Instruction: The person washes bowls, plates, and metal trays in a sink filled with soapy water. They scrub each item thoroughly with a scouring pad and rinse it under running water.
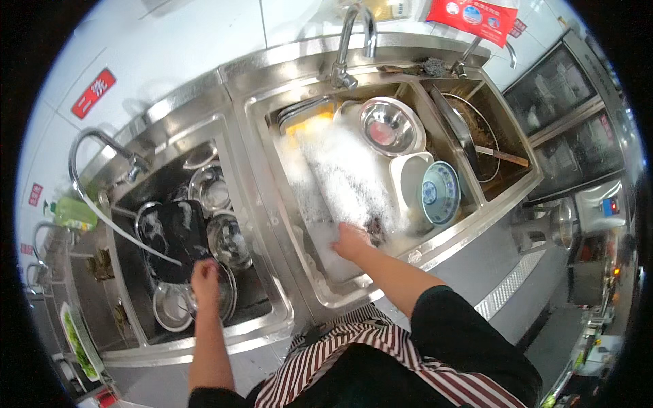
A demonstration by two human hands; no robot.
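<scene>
My left hand (205, 279) is over the left sink at the near edge of a black tray (176, 239) streaked with suds; its fingers are curled, and whether they grip a dish there is unclear. Beside and below it lie metal bowls (173, 307). My right hand (353, 241) is partly in the foam (352, 173) of the middle sink, near a dark scrubber-like thing (376, 230); what its fingers touch is hidden. Right of the foam are a steel bowl (388, 127), a white container (408, 178) and a blue-patterned bowl (440, 193).
Faucets (352, 51) stand behind the sinks, and a white hose (127, 224) hangs into the left one. The right basin holds a wok (456, 127) and a wooden handle (502, 155). Steel wool (434, 67) lies on the back ledge. A green soap bottle (75, 213) stands far left.
</scene>
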